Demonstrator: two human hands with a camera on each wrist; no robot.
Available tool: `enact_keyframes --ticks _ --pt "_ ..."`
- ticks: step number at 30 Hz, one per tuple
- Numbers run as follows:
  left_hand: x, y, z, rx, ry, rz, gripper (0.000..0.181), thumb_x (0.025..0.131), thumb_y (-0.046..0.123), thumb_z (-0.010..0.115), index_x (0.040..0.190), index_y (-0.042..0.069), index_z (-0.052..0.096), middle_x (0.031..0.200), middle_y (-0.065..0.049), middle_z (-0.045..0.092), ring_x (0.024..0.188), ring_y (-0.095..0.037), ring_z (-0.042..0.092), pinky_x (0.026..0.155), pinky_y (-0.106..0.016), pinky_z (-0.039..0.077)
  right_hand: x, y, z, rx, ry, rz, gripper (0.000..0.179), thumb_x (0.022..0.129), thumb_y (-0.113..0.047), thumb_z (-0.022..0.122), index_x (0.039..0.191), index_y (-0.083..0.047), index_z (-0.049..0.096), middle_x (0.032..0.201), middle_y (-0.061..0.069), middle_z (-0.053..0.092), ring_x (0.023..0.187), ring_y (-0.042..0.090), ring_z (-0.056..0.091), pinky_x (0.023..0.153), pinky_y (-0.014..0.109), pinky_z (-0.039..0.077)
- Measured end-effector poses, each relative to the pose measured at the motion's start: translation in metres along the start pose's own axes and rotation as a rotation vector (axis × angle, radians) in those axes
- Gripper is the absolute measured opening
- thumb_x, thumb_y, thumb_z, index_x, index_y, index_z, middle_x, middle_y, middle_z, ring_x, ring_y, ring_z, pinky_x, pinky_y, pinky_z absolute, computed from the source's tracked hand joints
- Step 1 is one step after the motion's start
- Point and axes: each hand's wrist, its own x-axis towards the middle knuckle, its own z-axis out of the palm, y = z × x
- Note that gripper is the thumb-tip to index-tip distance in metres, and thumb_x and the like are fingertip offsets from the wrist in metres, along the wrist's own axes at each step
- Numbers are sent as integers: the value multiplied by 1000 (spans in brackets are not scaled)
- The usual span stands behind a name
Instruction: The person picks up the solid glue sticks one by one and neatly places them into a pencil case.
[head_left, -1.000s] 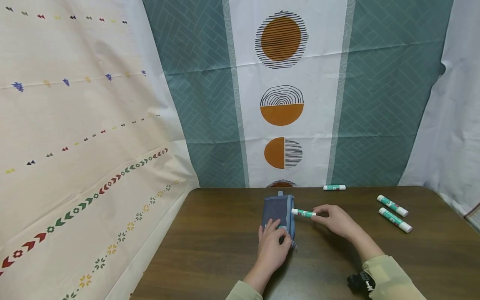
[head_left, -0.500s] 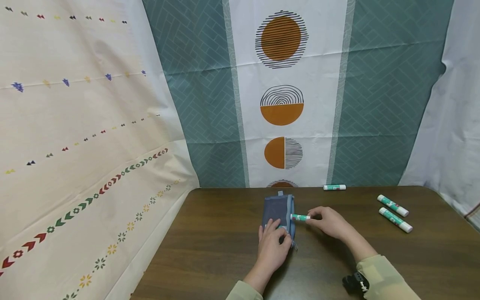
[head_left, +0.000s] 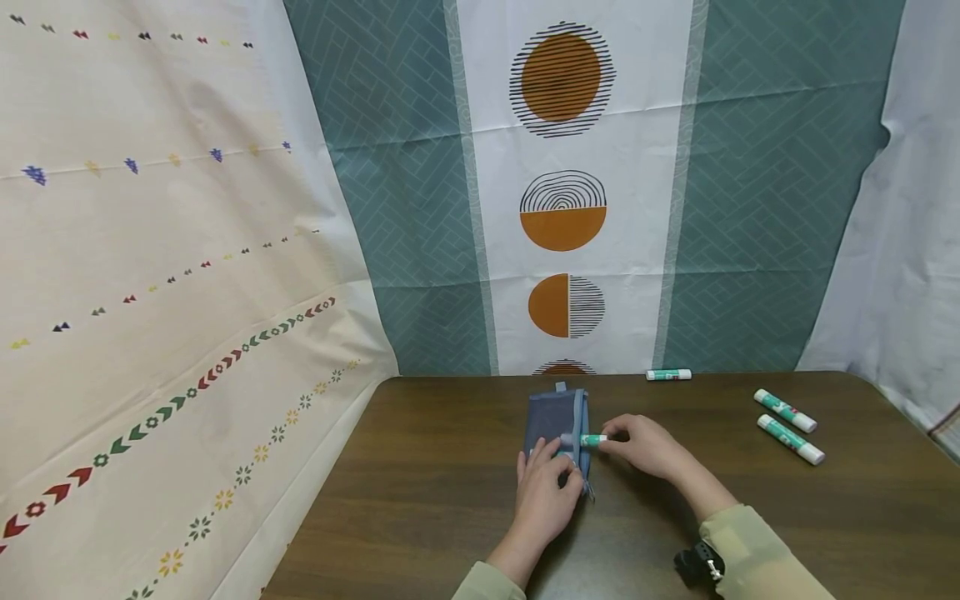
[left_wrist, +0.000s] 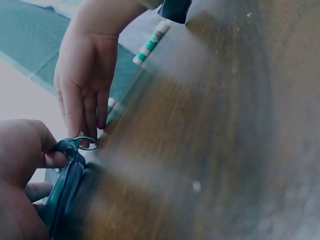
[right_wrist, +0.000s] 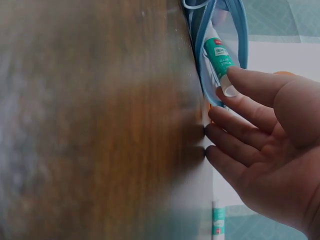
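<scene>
A blue zippered pouch (head_left: 553, 414) with a see-through side lies on the table, its zipper opening facing right. My left hand (head_left: 545, 497) grips the near end of the pouch, thumb and fingers on its edge beside the zipper pull ring (left_wrist: 86, 143). Between thumb and forefinger, my right hand (head_left: 647, 446) pinches the end of a green and white glue stick (right_wrist: 218, 56). The far part of that glue stick is inside the pouch opening and shows faintly through its side. The other fingers of the right hand are spread below it.
Two more glue sticks, a farther one (head_left: 785, 411) and a nearer one (head_left: 791, 440), lie on the right of the brown table (head_left: 420, 500). Another glue stick (head_left: 669, 375) lies at the back edge, by the hanging cloth (head_left: 585, 150).
My right hand has moved left and slightly nearer, sliding the glue stick from the pouch's opening partly into it. The left hand and the pouch have stayed in place.
</scene>
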Motion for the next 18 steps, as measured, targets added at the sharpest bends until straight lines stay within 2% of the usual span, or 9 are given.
enact_keyframes --ticks 7,14,18 --pt "-1 -1 0 1 -1 8 20 100 17 67 81 22 73 156 -16 63 156 -45 43 126 -77 17 5 -2 5 -18 -6 -23 11 100 -23 82 95 -14 78 122 13 77 109 30 70 97 59 58" --pt "1 -2 2 15 6 15 22 100 18 66 80 23 71 155 -15 64 156 -43 44 126 -76 18 8 -5 8 -68 4 -38 12 100 -25 82 100 -13 79 114 6 76 99 23 67 92 56 58" --pt "0 -2 1 9 6 13 21 99 18 66 79 22 71 155 -16 63 156 -42 44 126 -76 18 9 -7 11 -89 9 -28 16 100 -27 82 105 -12 81 113 6 76 100 24 68 92 55 59"
